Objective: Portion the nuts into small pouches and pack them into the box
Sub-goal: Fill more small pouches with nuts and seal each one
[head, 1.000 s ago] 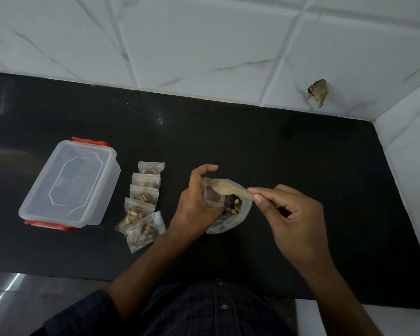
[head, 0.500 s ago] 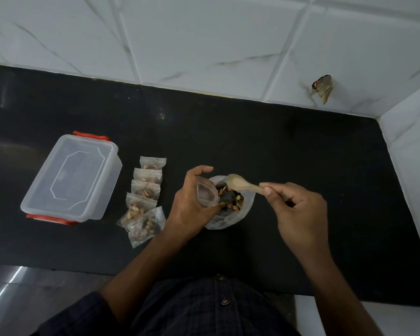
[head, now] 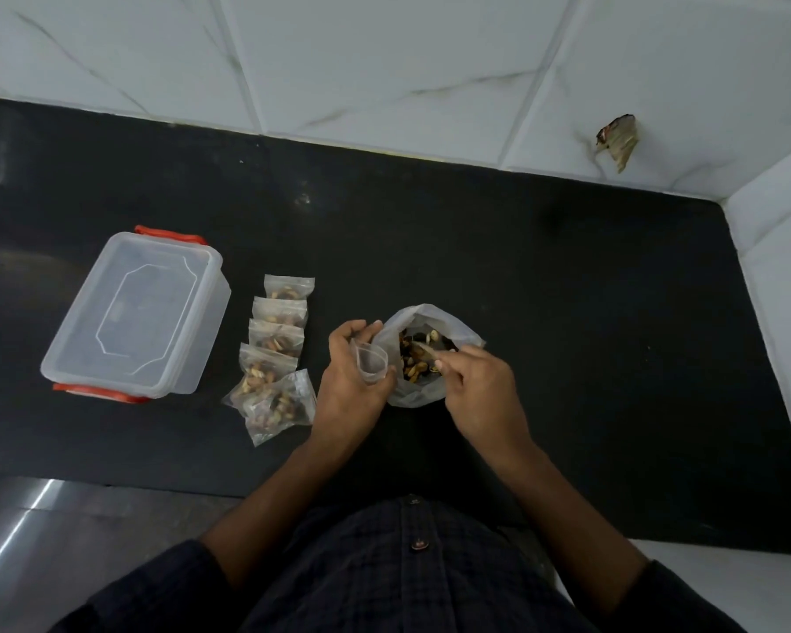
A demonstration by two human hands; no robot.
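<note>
Five filled pouches point(head: 275, 349) beside perhaps closed box point(head: 138, 312).

A home kitchen, as we saw it.
We stood at a black stone worktop point(head: 567, 276) set into a corner of white marble-veined wall tiles point(head: 384, 61), with a clip-lid plastic food box point(head: 138, 312) and small pouches of nuts point(head: 275, 354) laid out.

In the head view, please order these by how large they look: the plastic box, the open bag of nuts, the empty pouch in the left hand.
1. plastic box
2. open bag of nuts
3. empty pouch, partly hidden by the left hand
</note>
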